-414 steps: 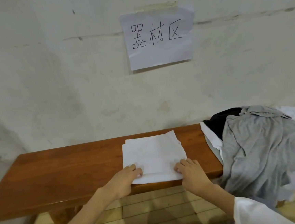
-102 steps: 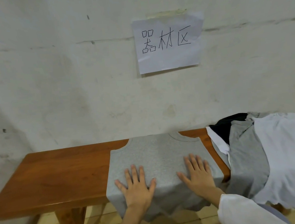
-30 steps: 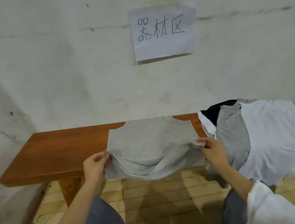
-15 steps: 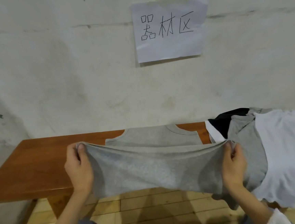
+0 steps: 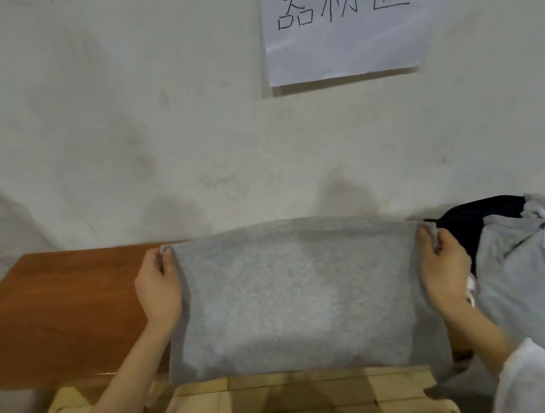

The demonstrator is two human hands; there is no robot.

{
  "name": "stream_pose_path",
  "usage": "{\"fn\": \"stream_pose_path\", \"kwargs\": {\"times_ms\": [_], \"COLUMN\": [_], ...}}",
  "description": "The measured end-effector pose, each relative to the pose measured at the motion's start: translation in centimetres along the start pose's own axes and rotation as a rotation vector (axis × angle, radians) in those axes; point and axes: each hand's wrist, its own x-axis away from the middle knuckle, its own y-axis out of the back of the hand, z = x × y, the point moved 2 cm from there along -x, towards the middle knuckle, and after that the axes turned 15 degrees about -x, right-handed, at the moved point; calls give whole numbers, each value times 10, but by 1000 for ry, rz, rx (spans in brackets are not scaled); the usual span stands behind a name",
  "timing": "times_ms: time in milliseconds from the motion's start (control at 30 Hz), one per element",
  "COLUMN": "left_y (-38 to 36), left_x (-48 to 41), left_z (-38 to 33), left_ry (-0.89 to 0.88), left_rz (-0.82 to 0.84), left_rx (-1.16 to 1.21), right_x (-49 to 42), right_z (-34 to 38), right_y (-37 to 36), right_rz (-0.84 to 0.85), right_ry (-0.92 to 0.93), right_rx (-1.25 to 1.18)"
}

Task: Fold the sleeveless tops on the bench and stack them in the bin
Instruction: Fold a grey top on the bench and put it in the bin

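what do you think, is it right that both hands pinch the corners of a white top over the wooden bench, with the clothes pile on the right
No: the sleeveless top is grey, not white. In the head view the left hand and right hand pinch its corners over the wooden bench, with the clothes pile on the right.

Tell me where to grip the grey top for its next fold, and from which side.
Probably its left short edge, at both corners, coming from the left: the grey top lies doubled, wider than deep, with bare bench on that side, while the clothes pile crowds its right. The left hand and right hand pinch its far corners.
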Motion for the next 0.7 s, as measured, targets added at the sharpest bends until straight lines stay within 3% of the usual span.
{"fn": "stream_pose_path", "kwargs": {"times_ms": [133, 233, 300, 400, 500, 600, 667, 700], "left_y": [-24, -24, -28, -35, -31, -21, -4, 7], "left_x": [-3, 24, 49, 76, 81, 79, 83, 86], "left_z": [5, -8, -15, -9, 5, 4, 1, 0], "left_ry": [-35, -227, -379, -485, -447, -337, -244, -178], "left_rz": [284, 235, 301, 455, 457, 479, 408, 363], "left_rx": [-344, -463, -496, -632, -668, -589, -502, -486], "right_x": [-6, 15, 41, 78, 87, 77, 73, 74], "right_z": [-29, -19, -11, -13, -29, -22, -10, -8], "right_y": [-21, -27, -33, -42, -38, -31, -21, -12], "right_rz": [89, 154, 301, 612, 759, 848, 788, 678], "right_ry": [-96, 96, 270, 248, 234, 188, 114, 87], "right_rx": [296, 342, 416, 566, 709, 641, 488, 412]}}
